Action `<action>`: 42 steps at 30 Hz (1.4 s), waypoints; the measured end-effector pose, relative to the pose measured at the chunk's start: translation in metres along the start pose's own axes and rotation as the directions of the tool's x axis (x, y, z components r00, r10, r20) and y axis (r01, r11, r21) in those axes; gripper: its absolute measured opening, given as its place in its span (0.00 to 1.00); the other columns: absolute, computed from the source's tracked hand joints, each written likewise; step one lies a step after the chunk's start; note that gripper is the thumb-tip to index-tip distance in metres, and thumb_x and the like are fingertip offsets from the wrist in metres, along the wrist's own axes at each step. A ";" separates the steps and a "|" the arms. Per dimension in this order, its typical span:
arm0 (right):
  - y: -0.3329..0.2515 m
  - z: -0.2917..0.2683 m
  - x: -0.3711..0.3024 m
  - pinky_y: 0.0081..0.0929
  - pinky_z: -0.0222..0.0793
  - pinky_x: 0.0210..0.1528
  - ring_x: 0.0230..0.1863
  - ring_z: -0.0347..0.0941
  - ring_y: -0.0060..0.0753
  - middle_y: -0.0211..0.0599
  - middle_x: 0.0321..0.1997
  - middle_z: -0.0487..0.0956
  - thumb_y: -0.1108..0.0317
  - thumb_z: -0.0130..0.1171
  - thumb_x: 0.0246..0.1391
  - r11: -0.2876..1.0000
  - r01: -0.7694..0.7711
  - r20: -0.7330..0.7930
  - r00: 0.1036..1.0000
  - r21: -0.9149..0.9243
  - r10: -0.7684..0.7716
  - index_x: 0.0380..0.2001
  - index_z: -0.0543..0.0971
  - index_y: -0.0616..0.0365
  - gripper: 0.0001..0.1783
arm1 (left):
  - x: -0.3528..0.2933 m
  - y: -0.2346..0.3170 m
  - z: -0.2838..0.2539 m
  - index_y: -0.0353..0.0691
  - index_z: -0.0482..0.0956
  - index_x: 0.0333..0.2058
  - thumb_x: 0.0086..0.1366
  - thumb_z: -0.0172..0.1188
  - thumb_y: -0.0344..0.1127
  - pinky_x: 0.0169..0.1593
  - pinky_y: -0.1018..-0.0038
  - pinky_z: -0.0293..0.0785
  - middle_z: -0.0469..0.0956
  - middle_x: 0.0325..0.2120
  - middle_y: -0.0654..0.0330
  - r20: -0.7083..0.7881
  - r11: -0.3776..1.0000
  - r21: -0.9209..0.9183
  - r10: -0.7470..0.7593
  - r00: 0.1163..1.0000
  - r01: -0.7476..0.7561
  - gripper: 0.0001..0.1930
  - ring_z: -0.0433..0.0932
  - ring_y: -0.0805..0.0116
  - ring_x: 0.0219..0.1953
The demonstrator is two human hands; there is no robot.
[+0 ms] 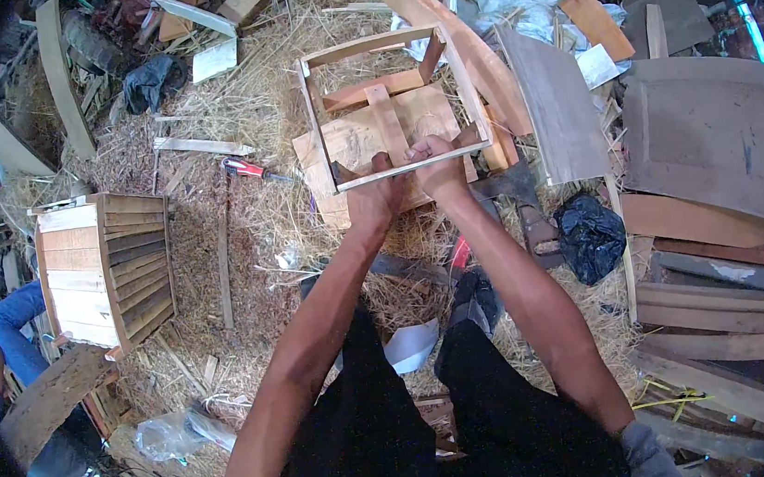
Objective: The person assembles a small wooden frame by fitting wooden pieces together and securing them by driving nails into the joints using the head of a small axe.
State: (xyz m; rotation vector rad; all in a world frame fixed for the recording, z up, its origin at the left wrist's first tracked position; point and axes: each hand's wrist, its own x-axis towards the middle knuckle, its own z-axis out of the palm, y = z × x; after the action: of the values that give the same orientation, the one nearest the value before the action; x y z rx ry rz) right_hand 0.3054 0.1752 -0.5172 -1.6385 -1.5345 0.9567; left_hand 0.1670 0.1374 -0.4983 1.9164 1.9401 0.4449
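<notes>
A rectangular wooden frame (371, 45) is tilted in front of me, with both my hands at its near rail. My left hand (375, 193) has its fingers wrapped round the rail, left of the middle. Close beside it, my right hand (437, 163) grips the same rail with curled fingers. Behind and below the frame lies a flat wooden board (429, 114). A narrow wooden strip (385, 119) runs across that board; whether it is joined to the frame I cannot tell. To the left, a screwdriver (244, 167) with a red handle rests on the straw-strewn ground.
A slatted wooden crate (79, 280) stands at left, near another person's blue-clad leg (16, 319). Black plastic bags (591, 237) and stacked planks (725, 309) lie at right. A long curved board (463, 34) and a grey panel (559, 103) flank the frame.
</notes>
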 end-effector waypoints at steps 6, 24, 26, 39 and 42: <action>-0.010 -0.006 0.004 0.31 0.75 0.38 0.34 0.80 0.34 0.44 0.30 0.82 0.68 0.65 0.53 0.999 -0.047 0.036 0.998 0.014 0.047 0.35 0.81 0.66 0.11 | 0.002 -0.009 0.009 0.37 0.68 0.42 0.65 0.56 0.46 0.48 0.45 0.68 0.78 0.16 0.51 -0.080 0.991 0.018 0.130 0.988 -0.129 0.18 0.80 0.44 0.22; -0.005 -0.005 -0.043 0.35 0.75 0.39 0.32 0.79 0.41 0.46 0.29 0.82 0.73 0.65 0.47 0.992 -0.111 0.054 0.993 0.056 0.108 0.30 0.82 0.65 0.07 | -0.052 -0.004 -0.001 0.42 0.67 0.51 0.66 0.59 0.43 0.31 0.60 0.75 0.81 0.29 0.51 0.265 0.689 -0.658 -0.166 0.950 0.304 0.19 0.81 0.52 0.27; -0.006 -0.006 -0.043 0.35 0.75 0.38 0.31 0.80 0.40 0.45 0.28 0.82 0.73 0.64 0.47 0.996 -0.094 0.059 0.994 0.006 0.094 0.30 0.82 0.64 0.07 | -0.057 -0.005 0.001 0.42 0.68 0.50 0.67 0.58 0.41 0.29 0.58 0.75 0.81 0.29 0.49 0.138 0.911 -0.394 -0.075 0.988 0.124 0.17 0.80 0.49 0.25; 0.000 -0.005 -0.043 0.34 0.71 0.32 0.26 0.76 0.36 0.41 0.22 0.77 0.75 0.66 0.46 0.997 -0.077 0.041 0.996 0.013 0.076 0.23 0.77 0.62 0.06 | -0.029 0.008 0.011 0.30 0.72 0.42 0.70 0.50 0.34 0.37 0.57 0.74 0.79 0.30 0.40 0.007 0.810 -0.558 -0.212 0.977 0.180 0.11 0.80 0.48 0.32; -0.001 -0.004 -0.044 0.33 0.71 0.32 0.26 0.76 0.35 0.40 0.22 0.77 0.74 0.65 0.47 0.996 -0.083 0.052 0.995 0.015 0.082 0.23 0.76 0.62 0.06 | -0.028 0.010 0.011 0.30 0.73 0.42 0.69 0.53 0.34 0.35 0.62 0.76 0.80 0.30 0.43 0.091 0.722 -0.637 -0.278 0.956 0.271 0.11 0.81 0.57 0.31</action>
State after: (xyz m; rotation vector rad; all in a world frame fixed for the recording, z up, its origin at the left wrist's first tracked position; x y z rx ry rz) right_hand 0.3070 0.1311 -0.5113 -1.6883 -1.4985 1.0602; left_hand 0.1813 0.1093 -0.5015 1.1610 1.7179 0.8966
